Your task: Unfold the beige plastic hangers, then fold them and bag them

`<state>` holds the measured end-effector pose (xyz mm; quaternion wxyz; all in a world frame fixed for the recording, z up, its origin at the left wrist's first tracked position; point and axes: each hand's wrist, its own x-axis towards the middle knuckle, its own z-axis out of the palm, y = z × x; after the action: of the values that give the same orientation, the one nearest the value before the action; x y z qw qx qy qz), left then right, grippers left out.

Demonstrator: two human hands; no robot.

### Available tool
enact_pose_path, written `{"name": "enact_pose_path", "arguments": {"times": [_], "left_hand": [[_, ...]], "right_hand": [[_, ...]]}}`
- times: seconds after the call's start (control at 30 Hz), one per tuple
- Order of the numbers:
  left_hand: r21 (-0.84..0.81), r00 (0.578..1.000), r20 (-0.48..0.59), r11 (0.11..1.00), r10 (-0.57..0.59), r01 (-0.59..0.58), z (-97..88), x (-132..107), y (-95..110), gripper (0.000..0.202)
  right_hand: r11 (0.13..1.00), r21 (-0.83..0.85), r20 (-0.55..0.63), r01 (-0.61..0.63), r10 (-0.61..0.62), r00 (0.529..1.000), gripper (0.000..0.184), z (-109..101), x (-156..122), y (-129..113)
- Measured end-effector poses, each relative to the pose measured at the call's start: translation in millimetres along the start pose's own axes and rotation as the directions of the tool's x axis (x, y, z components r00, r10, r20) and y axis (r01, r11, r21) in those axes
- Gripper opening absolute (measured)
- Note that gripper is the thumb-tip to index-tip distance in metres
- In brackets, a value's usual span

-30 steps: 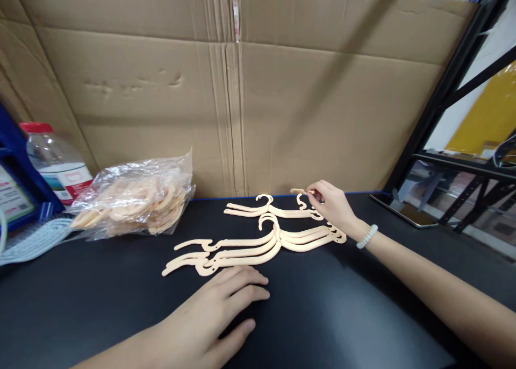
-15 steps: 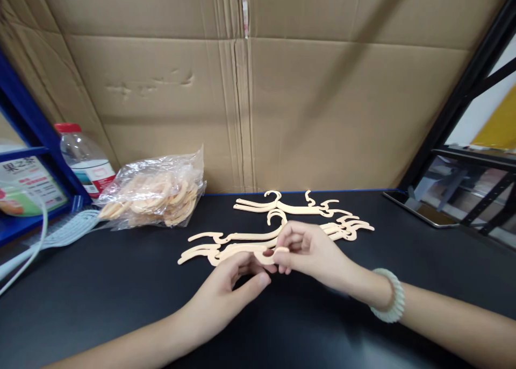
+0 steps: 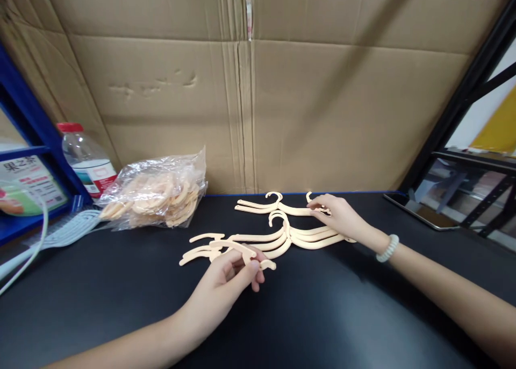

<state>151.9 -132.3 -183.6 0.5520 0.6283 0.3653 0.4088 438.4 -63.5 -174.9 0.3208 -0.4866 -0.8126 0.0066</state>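
Head view, left hand [image 3: 220,283] low, pinching hanger piece [image 3: 236,245], right hand [image 3: 343,217] outstretched at rear hanger [image 3: 296,211], grip unclear

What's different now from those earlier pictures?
The left hand, bare at first, now holds a hanger piece. The right hand, which brought it nearer, has let go and moved back to the far hangers. The plastic bag and bottle stayed put.

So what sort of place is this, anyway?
Probably a makeshift work corner, perhaps in a storeroom: there's a black table, a big cardboard sheet standing behind it, and a black shelf frame on the right.
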Motion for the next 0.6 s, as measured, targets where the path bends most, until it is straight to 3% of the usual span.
{"name": "enact_pose_path", "arguments": {"times": [0.07,0.17,0.43,0.6], "left_hand": [[-0.010,1.000,-0.002,1.000,-0.005,0.005,-0.5,-0.1,0.9,0.027],[-0.027,1.000,-0.012,0.999,-0.018,0.018,-1.7,0.5,0.9,0.023],[-0.036,1.000,-0.025,0.999,-0.019,0.018,-5.2,-1.1,0.2,0.025],[-0.067,1.000,-0.020,0.998,-0.002,0.000,-11.6,0.1,3.1,0.030]], "right_hand": [[0.998,-0.063,0.032,-0.016,0.018,0.999,0.010,0.7,2.1,22.6],[0.995,-0.095,0.081,-0.002,0.010,0.997,0.005,4.0,2.8,35.3],[0.996,-0.092,0.094,-0.003,0.012,0.996,0.009,9.4,6.1,26.8],[0.999,-0.025,0.066,-0.042,0.043,0.997,0.007,1.8,4.0,24.8]]}}
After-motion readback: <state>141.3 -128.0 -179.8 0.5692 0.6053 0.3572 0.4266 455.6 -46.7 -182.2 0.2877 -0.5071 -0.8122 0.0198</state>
